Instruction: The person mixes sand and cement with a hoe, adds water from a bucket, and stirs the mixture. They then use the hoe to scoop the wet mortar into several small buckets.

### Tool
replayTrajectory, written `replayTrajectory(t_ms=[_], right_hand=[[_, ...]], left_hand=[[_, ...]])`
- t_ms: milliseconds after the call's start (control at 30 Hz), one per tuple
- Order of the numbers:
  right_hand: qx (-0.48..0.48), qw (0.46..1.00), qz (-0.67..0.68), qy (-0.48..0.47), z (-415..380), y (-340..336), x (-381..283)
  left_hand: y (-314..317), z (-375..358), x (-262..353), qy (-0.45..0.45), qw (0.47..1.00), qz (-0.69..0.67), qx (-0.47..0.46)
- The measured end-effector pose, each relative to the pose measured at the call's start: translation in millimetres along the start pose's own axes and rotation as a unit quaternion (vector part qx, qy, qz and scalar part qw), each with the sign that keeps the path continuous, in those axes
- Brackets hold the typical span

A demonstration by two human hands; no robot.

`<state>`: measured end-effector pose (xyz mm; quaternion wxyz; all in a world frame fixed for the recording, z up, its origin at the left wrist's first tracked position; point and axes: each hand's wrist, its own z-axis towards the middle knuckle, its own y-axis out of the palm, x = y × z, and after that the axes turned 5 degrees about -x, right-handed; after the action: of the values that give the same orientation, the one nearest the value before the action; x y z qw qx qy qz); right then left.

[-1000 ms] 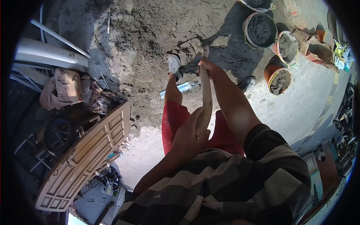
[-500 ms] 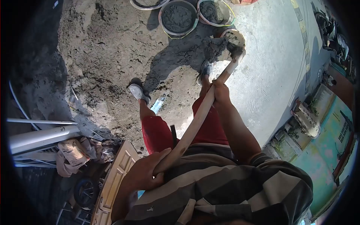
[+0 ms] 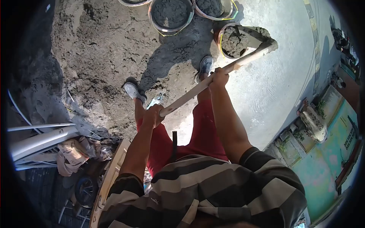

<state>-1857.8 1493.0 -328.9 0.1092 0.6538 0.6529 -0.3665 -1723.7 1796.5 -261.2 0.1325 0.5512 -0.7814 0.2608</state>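
Both of my hands grip the long wooden handle of a hoe (image 3: 189,94). My left hand (image 3: 154,115) is closed round the handle's near end, in front of my red shorts. Further along, my right hand (image 3: 219,79) wraps round the handle, just past my foot. The hoe's head, coated in grey mix, is over the right side of a bucket (image 3: 219,42) with a yellow handle. Wet grey mortar (image 3: 234,42) lies inside this bucket. The far end of the handle crosses close by the bucket's near rim.
Two more buckets of mortar, one dark-rimmed (image 3: 151,19) and one pale-rimmed (image 3: 230,14), stand at the top. A spread of wet mortar (image 3: 102,57) covers the ground at left. White pipes (image 3: 43,140), a wooden door panel (image 3: 114,171) and a wheel (image 3: 86,191) are lower left.
The hoe's head has swung right and turned over beside the bucket, and more mortar shows in the bucket. My left hand has moved forward, away from my waist.
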Motion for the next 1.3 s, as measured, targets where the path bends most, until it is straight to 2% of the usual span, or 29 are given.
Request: replayTrajectory(t_ms=[67,100,133,200,233,300,333,433,467,533,567,633,700,767,833,900,967,1000,1133,1200,1300], right_hand=[[-0.058,0.996,0.047,-0.04,-32.1,-12.6,-14.0],[-0.101,0.993,0.047,-0.049,-50.0,-22.8,-26.1],[-0.151,0.987,0.036,-0.039,-75.7,-31.1,-43.8],[-0.178,0.983,0.022,-0.041,-114.8,-37.3,-66.3],[-0.203,0.978,0.02,-0.03,-131.1,-36.9,-72.8],[-0.236,0.972,-0.013,0.008,-154.3,-24.9,-73.0],[-0.277,0.96,-0.028,0.02,-173.6,-10.9,-74.3],[-0.368,0.926,-0.078,0.022,-191.2,33.1,-39.3],[-0.394,0.914,-0.094,0.024,-201.0,55.3,-29.8],[-0.44,0.886,-0.146,0.012,-217.5,102.9,-11.1],[-0.458,0.87,-0.183,-0.002,-225.0,129.9,-2.2],[-0.482,0.844,-0.234,-0.022,-237.2,185.2,21.9],[-0.461,0.819,-0.335,-0.067,-241.0,247.3,46.3],[-0.454,0.765,-0.427,-0.161,-228.0,312.8,76.8],[-0.459,0.73,-0.478,-0.165,-224.6,373.9,96.9],[-0.44,0.71,-0.495,-0.238,-212.4,418.1,120.0],[-0.41,0.68,-0.555,-0.247,-190.9,447.3,135.4],[-0.374,0.655,-0.604,-0.254,-186.5,452.6,145.0],[-0.354,0.643,-0.62,-0.276,-192.2,417.6,157.5],[-0.327,0.662,-0.635,-0.227,-187.5,386.7,172.8],[-0.303,0.645,-0.678,-0.18,-196.1,341.3,180.5]], left_hand=[[25.1,-6.9,-18.6,0.007,1.0,0.006,0.014],[18.3,-23.1,-3.2,-0.007,0.999,-0.033,-0.012],[24.1,-42.6,-1.2,0.022,0.994,-0.106,-0.004],[18.9,-89.3,14.4,0.097,0.988,-0.12,-0.028],[19.0,-111.0,23.0,0.058,0.98,-0.171,-0.082],[14.8,-158.3,30.6,0.039,0.968,-0.238,-0.063],[23.1,-178.8,26.8,0.027,0.957,-0.284,-0.057],[65.0,-219.0,8.8,-0.029,0.861,-0.508,-0.014],[49.0,-221.5,16.4,-0.03,0.857,-0.515,-0.008],[22.2,-225.6,36.0,-0.05,0.91,-0.405,0.072],[22.2,-214.5,33.6,-0.052,0.906,-0.413,0.075],[22.6,-189.3,27.5,-0.089,0.893,-0.413,0.154],[8.1,-155.0,12.3,-0.094,0.87,-0.445,0.19],[-1.7,-110.0,-19.1,-0.084,0.859,-0.463,0.203],[-44.4,-83.0,-41.4,-0.055,0.866,-0.432,0.246],[-73.2,-59.1,-56.8,-0.072,0.855,-0.428,0.283],[-82.5,-49.0,-67.6,-0.071,0.842,-0.461,0.271],[-83.5,-50.1,-75.0,-0.066,0.834,-0.483,0.257],[-52.7,-74.7,-90.5,-0.079,0.83,-0.488,0.258],[-31.1,-91.9,-94.2,-0.087,0.83,-0.496,0.242],[-14.1,-122.4,-87.8,-0.131,0.82,-0.525,0.185]])
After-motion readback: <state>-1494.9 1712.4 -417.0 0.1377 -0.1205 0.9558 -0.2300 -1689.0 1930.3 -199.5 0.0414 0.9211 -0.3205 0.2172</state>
